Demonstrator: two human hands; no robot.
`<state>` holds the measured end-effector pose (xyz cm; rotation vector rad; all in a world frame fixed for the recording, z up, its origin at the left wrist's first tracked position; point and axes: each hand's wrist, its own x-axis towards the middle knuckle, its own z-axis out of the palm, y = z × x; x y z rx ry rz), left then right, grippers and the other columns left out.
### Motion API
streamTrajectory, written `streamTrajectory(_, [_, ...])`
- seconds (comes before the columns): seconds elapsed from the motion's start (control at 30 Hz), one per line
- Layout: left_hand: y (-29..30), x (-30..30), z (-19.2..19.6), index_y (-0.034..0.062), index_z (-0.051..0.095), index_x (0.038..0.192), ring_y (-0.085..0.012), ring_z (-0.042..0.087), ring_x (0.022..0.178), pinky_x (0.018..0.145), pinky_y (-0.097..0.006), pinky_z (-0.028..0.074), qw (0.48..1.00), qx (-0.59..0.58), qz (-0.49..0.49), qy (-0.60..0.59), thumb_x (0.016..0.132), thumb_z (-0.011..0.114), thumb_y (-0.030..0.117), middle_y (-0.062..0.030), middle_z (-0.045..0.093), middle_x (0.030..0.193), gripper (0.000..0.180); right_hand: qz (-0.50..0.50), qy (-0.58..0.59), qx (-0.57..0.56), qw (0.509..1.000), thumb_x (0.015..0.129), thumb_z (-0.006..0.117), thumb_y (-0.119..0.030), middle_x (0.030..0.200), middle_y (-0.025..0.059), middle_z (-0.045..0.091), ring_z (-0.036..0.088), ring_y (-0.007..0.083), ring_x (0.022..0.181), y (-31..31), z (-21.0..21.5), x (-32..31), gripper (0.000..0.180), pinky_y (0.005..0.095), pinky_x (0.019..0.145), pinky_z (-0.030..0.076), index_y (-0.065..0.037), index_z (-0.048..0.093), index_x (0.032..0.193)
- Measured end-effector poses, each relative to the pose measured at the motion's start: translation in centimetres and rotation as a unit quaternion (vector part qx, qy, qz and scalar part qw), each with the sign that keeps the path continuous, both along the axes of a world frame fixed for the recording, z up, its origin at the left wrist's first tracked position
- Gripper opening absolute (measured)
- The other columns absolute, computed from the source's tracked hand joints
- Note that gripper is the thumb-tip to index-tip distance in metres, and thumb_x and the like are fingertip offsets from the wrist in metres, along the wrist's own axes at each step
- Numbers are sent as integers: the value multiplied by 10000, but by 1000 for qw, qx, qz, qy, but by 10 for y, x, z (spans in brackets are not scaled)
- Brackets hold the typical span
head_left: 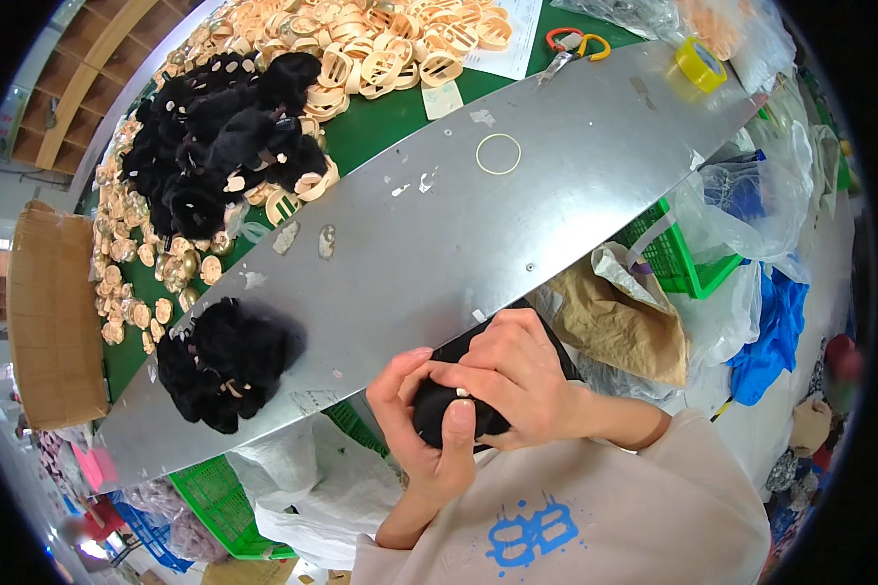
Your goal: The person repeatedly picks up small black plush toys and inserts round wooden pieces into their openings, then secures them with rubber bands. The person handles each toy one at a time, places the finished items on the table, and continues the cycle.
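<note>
At the table's near edge, my left hand (422,429) and my right hand (519,375) are closed around a small black, soft-looking piece (429,408). My left thumb presses its front, and the right fingers wrap over its top. A tiny white bit (461,392) shows between the fingertips; I cannot make out what it is. Below the hands lies more black material (546,331), partly hidden. To the left on the metal table (410,263) rests a small heap of black fluffy pieces (229,361).
Farther back, a bigger black fluffy pile (224,136) lies among many beige plastic parts (380,58). Scissors (576,44) and yellow tape (700,65) sit at the far side. Green crates (219,502), brown paper (619,317) and plastic bags (751,205) flank the table; a cardboard box (54,322) stands left.
</note>
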<state>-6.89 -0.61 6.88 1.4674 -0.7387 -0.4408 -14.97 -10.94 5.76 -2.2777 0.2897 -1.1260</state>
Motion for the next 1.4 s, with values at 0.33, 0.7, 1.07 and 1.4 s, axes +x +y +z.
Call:
streamTrajectory(0.33, [0,22,-11,-8,545,1220,-228,537,939,833,-354,435,992,17,-22,-125,830,622,343,-149,556,1070,530,62,49,80,994,592,785,-113,934,85,587,575,266,839,-7,-2,-3,572,395,767,435,-12,616,1128])
streamTrajectory(0.7, [19,39,-12,-43,539,1265,-226,596,1115,950,-346,490,989,10,-87,118,748,798,20,-174,592,1240,581,169,133,130,968,736,775,-250,1077,164,574,548,333,987,-26,-4,5,676,438,875,416,21,499,1290])
streamTrajectory(1.07, [20,55,-35,-42,599,1131,-100,573,953,866,-226,440,978,-5,-7,210,846,725,95,-47,626,1041,340,-34,163,-47,985,842,657,-210,1167,151,564,606,313,1048,-165,1,62,357,400,863,507,-94,599,1175])
streamTrajectory(1.4, [29,66,-47,-52,590,1158,-155,615,966,894,-276,482,968,-51,110,221,787,704,35,-76,636,1064,398,-197,185,-60,961,781,703,-168,961,119,597,614,290,877,-287,-51,112,178,398,761,502,-52,636,900])
